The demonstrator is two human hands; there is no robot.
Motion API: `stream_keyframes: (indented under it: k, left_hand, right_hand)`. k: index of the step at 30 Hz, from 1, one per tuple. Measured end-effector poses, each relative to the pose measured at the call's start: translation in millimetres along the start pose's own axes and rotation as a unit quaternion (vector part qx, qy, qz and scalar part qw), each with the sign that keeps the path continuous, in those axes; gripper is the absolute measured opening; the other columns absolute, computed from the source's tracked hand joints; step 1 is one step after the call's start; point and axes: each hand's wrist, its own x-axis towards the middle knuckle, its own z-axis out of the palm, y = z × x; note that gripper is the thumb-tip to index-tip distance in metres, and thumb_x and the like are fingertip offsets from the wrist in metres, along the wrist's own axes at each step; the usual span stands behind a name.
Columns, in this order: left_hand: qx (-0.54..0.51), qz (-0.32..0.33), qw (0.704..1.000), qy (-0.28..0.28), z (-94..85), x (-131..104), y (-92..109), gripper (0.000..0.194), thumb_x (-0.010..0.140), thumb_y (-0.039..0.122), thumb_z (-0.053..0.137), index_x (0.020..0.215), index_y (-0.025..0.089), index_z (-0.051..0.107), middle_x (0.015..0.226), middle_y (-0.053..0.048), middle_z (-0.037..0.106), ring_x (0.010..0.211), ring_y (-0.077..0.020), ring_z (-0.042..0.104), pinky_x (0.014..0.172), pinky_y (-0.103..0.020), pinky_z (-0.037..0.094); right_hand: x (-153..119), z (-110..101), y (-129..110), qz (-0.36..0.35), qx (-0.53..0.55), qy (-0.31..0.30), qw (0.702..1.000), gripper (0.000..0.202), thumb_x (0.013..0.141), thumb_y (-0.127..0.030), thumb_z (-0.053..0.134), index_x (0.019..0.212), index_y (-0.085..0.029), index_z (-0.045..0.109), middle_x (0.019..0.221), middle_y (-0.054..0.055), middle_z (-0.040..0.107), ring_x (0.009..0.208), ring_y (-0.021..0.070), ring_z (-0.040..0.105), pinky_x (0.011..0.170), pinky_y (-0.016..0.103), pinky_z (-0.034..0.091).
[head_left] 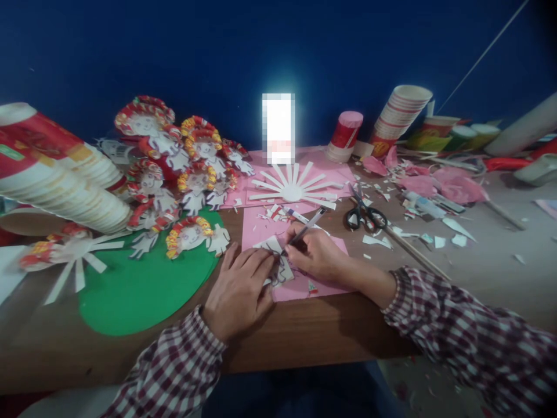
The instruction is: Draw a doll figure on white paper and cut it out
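Observation:
My right hand [319,255] grips a dark pen [308,225], its tip down at a small white card piece [285,273]. Dark drawn outlines show on that card. My left hand [241,284] lies over the card's left side, fingers stretched out and pressing it down, so part of the drawing is hidden. Under both is a pink sheet [252,229]. Just beyond the hands, a paper cup cut into spread white strips [292,193] lies on more pink paper. Black-handled scissors [365,217] rest to the right of my right hand.
Several paper dolls with red and yellow curled hair [191,235] stand at the left, some on a green sheet [139,296]. Stacked paper cups lean at the left [65,186] and back right [400,116]. Paper scraps [439,241] and a wooden stick [413,249] lie right.

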Motion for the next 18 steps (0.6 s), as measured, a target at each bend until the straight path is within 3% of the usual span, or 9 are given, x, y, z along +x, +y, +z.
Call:
stream_keyframes:
  k: [18]
  left_hand:
    - [-0.003,0.0,1.0,0.0,0.2,0.3,-0.4,0.044,0.082,0.026,0.045,0.123,0.013,0.053,0.124,-0.012,0.056,0.117,-0.028,0.046,0.111,-0.057,0.015]
  right_hand:
    - [0.0,0.8,-0.1,0.005,0.004,0.018,1.0,0.006,0.081,-0.015,0.05,0.085,-0.016,0.054,0.069,-0.002,0.053,0.058,0.0101,0.047,0.057,0.022,0.037]
